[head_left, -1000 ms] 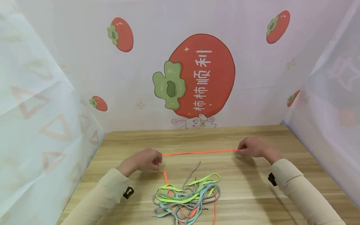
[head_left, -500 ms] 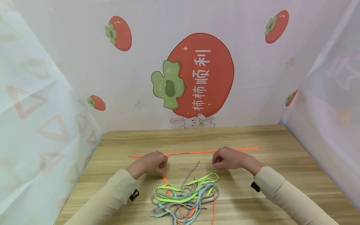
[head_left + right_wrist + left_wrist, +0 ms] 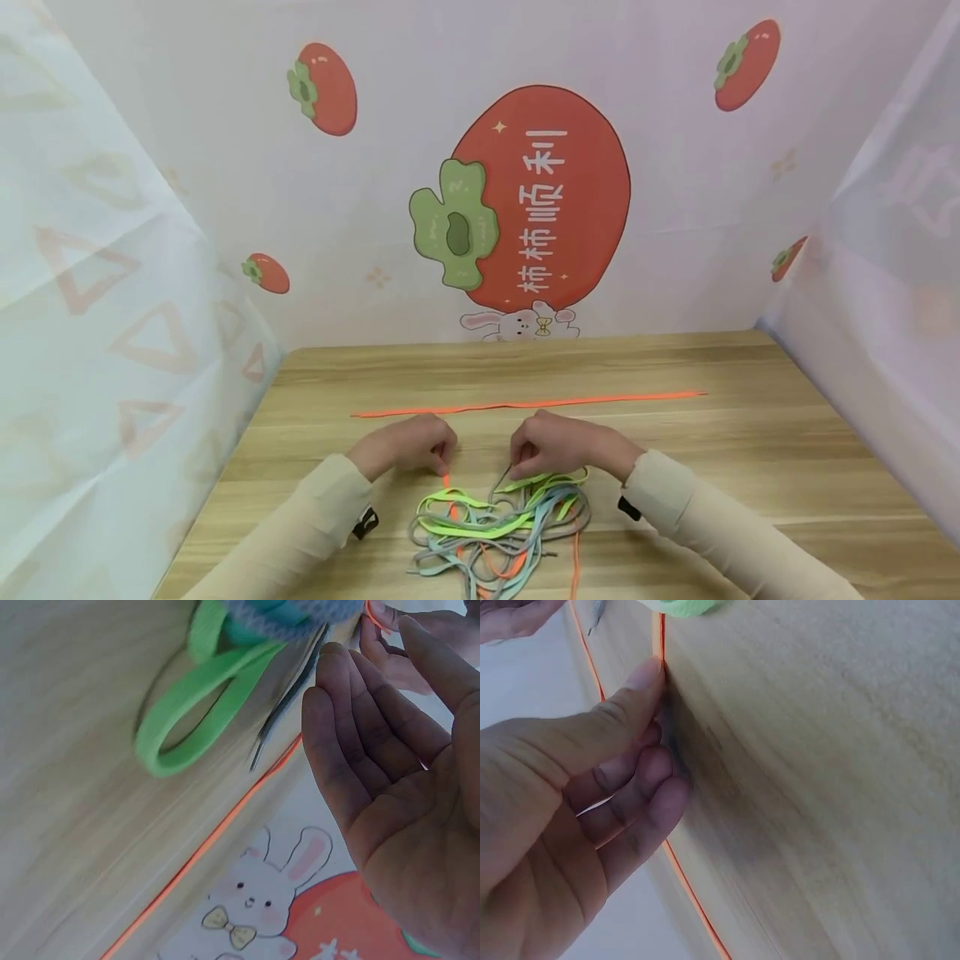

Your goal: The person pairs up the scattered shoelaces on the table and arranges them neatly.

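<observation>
Orange lace (image 3: 658,634) pinched in left grip (image 3: 412,442), running into tangled laces (image 3: 480,534).

- Wood-grained desk (image 3: 738,467), pale brown with darker streaks
- Across its far part, an orange lace (image 3: 528,405) lying nearly straight
- Nearer, in the middle, a tangled pile of laces (image 3: 487,533): yellow-green, grey, pale blue and orange, loosely looped

Wooden table (image 3: 750,433), pale backdrop (image 3: 675,250), large red persimmon print (image 3: 588,200), cartoon rabbit (image 3: 517,325)
</observation>
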The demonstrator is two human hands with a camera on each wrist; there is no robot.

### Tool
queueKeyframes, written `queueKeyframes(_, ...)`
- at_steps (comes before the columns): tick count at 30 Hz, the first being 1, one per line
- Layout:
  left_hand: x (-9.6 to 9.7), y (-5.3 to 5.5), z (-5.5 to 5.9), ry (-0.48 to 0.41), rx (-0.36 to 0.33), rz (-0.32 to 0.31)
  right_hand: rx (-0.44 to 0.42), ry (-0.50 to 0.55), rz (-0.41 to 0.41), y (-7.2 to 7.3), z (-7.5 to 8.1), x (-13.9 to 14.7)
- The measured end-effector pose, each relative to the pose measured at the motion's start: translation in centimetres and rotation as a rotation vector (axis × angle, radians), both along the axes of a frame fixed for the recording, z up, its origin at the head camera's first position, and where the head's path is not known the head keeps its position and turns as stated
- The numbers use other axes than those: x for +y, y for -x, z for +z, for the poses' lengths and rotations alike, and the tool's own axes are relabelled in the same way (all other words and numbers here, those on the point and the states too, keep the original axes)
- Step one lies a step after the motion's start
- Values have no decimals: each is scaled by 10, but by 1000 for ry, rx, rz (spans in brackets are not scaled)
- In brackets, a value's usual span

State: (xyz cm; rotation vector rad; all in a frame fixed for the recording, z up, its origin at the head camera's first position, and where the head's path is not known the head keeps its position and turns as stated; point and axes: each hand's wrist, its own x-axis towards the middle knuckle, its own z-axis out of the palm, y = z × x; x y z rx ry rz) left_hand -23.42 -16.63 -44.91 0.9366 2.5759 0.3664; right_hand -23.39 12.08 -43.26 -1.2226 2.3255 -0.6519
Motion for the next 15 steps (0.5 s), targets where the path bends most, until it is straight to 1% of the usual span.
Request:
queueKeyframes(3, 1, -1, -1, -3, -21, -31, 13, 12, 19, -1, -3, -11)
queueKeyframes(6, 2, -1, 1, -18, -15, -59, 17, 26, 26, -1, -4, -19)
queueKeyframes(10, 5, -1, 5, -52, 7, -103, 4, 44, 32, 0, -4, -27)
queueKeyframes(15, 10, 0, 13, -138, 59, -152, -14, 70, 41, 1, -9, -31)
